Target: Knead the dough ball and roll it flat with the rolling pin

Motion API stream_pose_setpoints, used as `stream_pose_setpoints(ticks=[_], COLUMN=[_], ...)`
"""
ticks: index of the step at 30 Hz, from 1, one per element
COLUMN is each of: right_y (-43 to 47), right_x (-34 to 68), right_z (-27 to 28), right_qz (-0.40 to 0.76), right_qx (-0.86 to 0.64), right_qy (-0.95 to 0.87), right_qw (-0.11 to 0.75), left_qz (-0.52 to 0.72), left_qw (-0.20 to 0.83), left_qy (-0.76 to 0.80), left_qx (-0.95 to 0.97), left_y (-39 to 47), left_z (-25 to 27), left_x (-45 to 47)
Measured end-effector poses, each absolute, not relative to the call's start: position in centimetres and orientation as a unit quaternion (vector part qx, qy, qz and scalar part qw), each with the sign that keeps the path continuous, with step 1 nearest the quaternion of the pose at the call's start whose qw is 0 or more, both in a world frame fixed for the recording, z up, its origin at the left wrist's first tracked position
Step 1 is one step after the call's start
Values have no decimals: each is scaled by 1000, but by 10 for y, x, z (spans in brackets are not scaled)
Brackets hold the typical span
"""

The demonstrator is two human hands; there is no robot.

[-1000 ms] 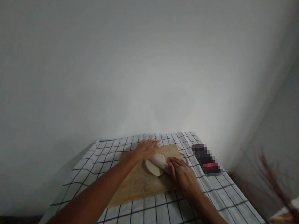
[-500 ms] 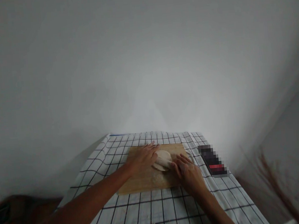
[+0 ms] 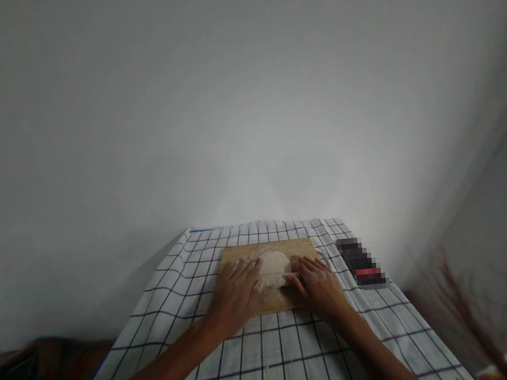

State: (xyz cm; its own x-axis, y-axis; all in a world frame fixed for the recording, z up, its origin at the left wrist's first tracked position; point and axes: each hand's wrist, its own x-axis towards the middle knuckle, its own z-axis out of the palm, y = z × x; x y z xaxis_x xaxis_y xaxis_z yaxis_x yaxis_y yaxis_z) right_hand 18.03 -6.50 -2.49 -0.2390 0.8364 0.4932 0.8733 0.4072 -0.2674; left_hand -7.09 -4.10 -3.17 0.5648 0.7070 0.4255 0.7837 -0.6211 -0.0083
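1. The left hand point(image 3: 235, 289) lies flat on the wooden board point(image 3: 241, 255), palm down and fingers stretched out together, their tips touching the left edge of the dough point(image 3: 274, 267). It holds nothing. A second ago this hand reached farther up the board, over the far end of the dough; it has since drawn back toward the near edge.

2. The right hand point(image 3: 318, 283) also lies flat, fingers extended and slightly apart, fingertips against the right side of the dough, gripping nothing. Its place has changed little, though it now sits level with the left hand.

3. The dough rests on the far middle of the board, between the two hands. Earlier it looked like a folded, elongated piece lying at a slant; now it shows as a rounder, flatter mound.

4. The board lies on a white cloth with dark grid lines point(image 3: 272, 360), nearer the far end of the table. The view has shifted, so the board sits squarer to the camera than before.

5. A dark, blurred object with a red band point(image 3: 361, 263) lies on the cloth, right of the board, apart from the right hand.
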Motion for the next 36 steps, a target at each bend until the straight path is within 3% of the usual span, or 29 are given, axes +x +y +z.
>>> stream_pose_setpoints(ticks=[20, 29, 36], right_y=[-56, -56, -52], right_x=[183, 186, 186], right_z=[-44, -35, -29], right_qz=[41, 13, -66], right_qx=[-570, -557, -569], right_qy=[-737, -758, -765], right_qw=[360, 340, 295], left_qz=[-48, -53, -102], left_qw=[-57, -74, -7], left_qy=[-324, -368, -414], left_qx=[-943, -925, -904], left_y=[136, 110, 57], left_z=[-8, -13, -18], left_x=[16, -17, -50])
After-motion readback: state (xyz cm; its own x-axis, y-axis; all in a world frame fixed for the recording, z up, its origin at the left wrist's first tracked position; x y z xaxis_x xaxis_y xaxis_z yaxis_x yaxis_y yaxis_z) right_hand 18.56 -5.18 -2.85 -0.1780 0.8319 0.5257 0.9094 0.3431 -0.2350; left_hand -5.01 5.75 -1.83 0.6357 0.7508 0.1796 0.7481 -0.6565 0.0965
